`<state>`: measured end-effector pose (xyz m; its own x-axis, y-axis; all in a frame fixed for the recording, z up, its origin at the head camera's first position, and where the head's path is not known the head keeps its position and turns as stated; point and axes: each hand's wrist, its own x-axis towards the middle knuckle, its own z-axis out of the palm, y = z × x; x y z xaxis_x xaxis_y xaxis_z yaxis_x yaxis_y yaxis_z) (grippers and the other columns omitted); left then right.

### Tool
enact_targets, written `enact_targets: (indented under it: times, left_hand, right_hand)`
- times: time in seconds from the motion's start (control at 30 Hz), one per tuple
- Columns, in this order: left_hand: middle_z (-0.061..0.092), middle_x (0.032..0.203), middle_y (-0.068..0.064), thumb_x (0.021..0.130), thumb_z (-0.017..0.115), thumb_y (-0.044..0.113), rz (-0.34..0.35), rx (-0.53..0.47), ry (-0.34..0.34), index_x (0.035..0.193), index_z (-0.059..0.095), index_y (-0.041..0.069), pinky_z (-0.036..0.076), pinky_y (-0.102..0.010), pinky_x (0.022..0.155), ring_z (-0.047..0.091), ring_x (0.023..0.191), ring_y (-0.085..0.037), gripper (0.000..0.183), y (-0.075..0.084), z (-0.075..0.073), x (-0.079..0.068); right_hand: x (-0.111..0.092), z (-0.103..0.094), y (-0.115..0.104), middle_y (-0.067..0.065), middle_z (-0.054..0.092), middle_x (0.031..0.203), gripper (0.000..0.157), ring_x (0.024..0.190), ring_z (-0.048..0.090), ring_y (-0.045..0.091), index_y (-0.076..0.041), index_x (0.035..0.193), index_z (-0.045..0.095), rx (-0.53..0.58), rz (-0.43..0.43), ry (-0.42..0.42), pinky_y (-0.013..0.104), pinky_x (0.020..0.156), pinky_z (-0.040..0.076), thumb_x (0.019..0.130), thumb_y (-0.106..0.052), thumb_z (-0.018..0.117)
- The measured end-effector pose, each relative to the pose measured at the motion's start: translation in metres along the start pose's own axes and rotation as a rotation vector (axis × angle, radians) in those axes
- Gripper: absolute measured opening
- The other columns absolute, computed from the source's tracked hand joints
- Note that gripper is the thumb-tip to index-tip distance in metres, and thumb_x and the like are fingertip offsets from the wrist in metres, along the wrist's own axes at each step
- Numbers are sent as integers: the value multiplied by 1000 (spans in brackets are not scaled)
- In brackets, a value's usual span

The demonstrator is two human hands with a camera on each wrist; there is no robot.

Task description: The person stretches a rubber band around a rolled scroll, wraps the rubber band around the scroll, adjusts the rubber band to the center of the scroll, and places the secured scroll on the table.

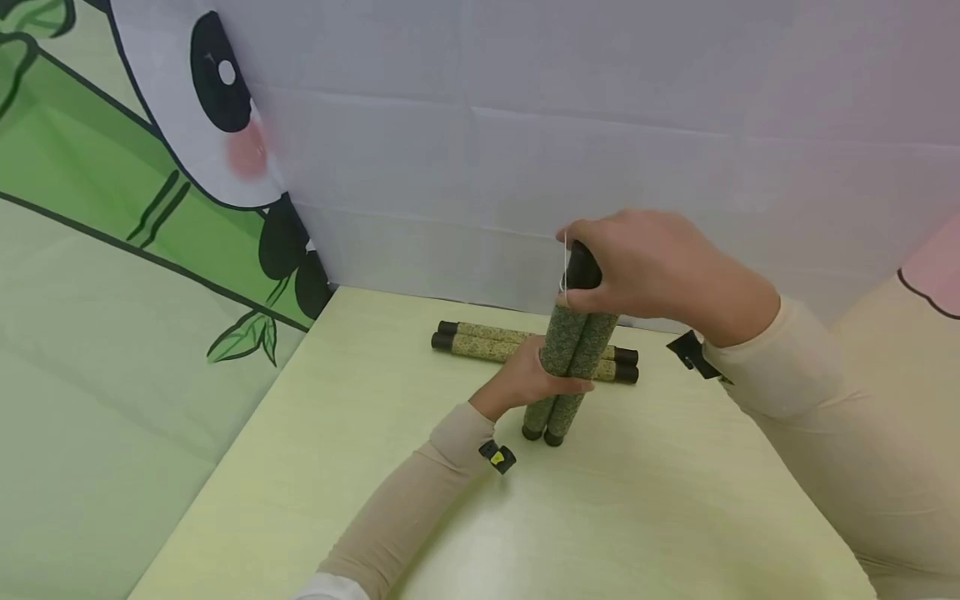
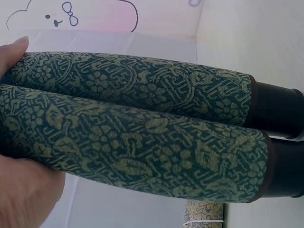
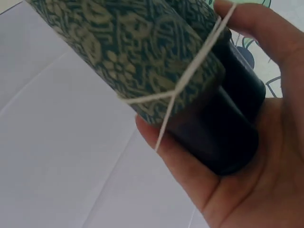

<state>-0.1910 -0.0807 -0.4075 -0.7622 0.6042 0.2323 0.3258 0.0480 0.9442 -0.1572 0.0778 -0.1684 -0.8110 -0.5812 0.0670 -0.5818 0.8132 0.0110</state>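
A green brocade scroll, two rolls side by side with black roller ends, stands tilted above the table. Around its middle my left hand grips both rolls; the left wrist view shows the floral pattern of the scroll close up. At the upper end, my right hand holds a thin white rubber band. The band crosses the brocade near its rim and is stretched taut between thumb and fingers. Against the right palm lie the black ends. Some fingers are hidden behind the rolls.
Behind the held scroll, a yellowish patterned scroll with black ends lies across the pale table. A white band circles it in the left wrist view. A pale cloth wall stands along the back, and a printed panda panel borders the left.
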Motion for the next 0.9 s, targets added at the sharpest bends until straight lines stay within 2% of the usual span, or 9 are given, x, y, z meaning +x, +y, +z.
enact_targets:
  times: [0.1,0.27,0.33,0.57,0.77,0.9]
  left_hand:
    - [72,108,-2,87,81,18,-10,-15,-12,127,65,8,57,-34,87,69,97,-16,44,0,0,1]
    - [72,109,-2,87,81,17,4,-3,-14,125,66,8,56,-33,88,69,99,-15,42,1,2,3]
    - [72,109,-2,88,81,17,8,2,-16,125,66,8,56,-33,88,68,99,-15,41,1,3,3]
    - [72,106,-1,87,80,18,-37,-11,-25,123,66,8,57,-32,85,69,96,-15,39,0,6,6]
    - [72,104,-3,87,80,16,-17,-36,-45,121,65,7,57,-34,84,69,94,-18,38,-1,6,6]
    - [71,104,-3,87,80,16,-15,-44,-48,121,65,7,58,-35,83,68,93,-19,38,-2,5,6]
  right_hand:
    - [5,-6,1,3,71,101,52,84,64,23,-14,128,67,-11,-46,-57,44,66,53,86,-42,78]
    - [10,-14,2,2,71,104,46,87,65,20,-11,123,70,-4,-121,-151,42,72,54,85,-36,80]
    - [12,-17,2,4,71,112,50,93,66,20,-9,127,69,0,-129,-194,43,78,55,86,-34,80]
    - [17,-22,3,4,71,112,46,94,67,19,-9,126,71,-25,-135,-296,42,80,56,86,-31,79]
    - [23,-25,1,3,72,112,41,94,67,17,-10,123,73,-39,-151,-356,39,78,56,87,-28,76]
    - [29,-28,0,6,71,117,37,97,67,19,-8,123,72,-48,-186,-415,41,81,55,90,-25,72]
